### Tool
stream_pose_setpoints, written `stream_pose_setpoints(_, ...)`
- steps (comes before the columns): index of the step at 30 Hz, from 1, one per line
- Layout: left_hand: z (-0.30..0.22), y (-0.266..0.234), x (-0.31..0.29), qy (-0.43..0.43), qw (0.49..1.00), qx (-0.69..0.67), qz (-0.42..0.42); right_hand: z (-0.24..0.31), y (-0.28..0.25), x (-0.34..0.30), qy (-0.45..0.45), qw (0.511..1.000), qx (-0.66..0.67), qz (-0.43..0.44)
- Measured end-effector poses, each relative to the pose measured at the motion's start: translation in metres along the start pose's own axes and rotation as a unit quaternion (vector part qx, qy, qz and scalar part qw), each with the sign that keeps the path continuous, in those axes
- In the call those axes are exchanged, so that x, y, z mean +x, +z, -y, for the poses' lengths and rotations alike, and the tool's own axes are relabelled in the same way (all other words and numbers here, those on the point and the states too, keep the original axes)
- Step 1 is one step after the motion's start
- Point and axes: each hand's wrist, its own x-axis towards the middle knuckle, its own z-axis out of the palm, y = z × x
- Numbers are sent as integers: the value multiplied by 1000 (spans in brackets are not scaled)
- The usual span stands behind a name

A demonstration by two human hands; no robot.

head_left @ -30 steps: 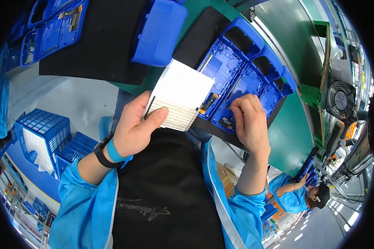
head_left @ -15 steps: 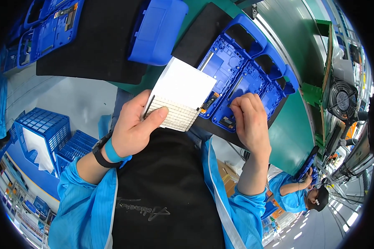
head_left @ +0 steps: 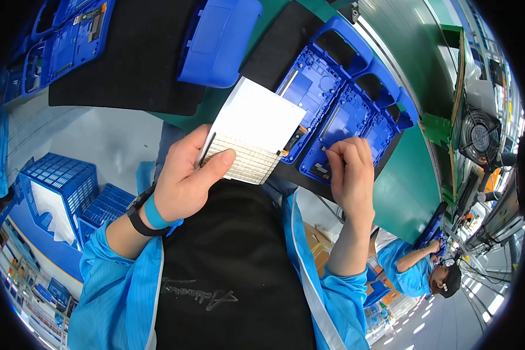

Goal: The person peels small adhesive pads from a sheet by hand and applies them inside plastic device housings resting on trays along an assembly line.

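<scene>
In my left hand [head_left: 186, 169] is a sheet of small cream-coloured adhesive pads [head_left: 248, 162] in rows, its upper part bare white backing. The thumb presses on the pads and the fingers are behind the sheet. My right hand [head_left: 353, 172] is closed in a pinch above the near end of a blue plastic housing [head_left: 344, 125]; anything between its fingertips is too small or hidden to make out. A second blue housing [head_left: 312, 81] lies alongside, partly covered by the sheet. Both have an opening shaped like a handle at their far end and lie on a black mat [head_left: 283, 44].
A closed blue case [head_left: 221, 44] rests left of the housings, by another black mat [head_left: 128, 58]. More blue housings [head_left: 79, 44] stand at far left. Blue crates [head_left: 61, 181] are at lower left. A fan [head_left: 480, 135] is at right, and a co-worker [head_left: 411, 265] sits farther along the green bench [head_left: 411, 195].
My right hand has shifted slightly down, towards me, still pinched. The left hand keeps its hold on the pad sheet almost unmoved.
</scene>
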Motion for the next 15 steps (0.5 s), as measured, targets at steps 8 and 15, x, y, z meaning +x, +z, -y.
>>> stream_pose_setpoints(8,-5,2,4,15,1000,4,19,-4,-7,-16,6,1000,-4,22)
stream_pose_setpoints(15,-5,11,7,9,1000,0,26,-5,-6,-17,3,1000,4,21)
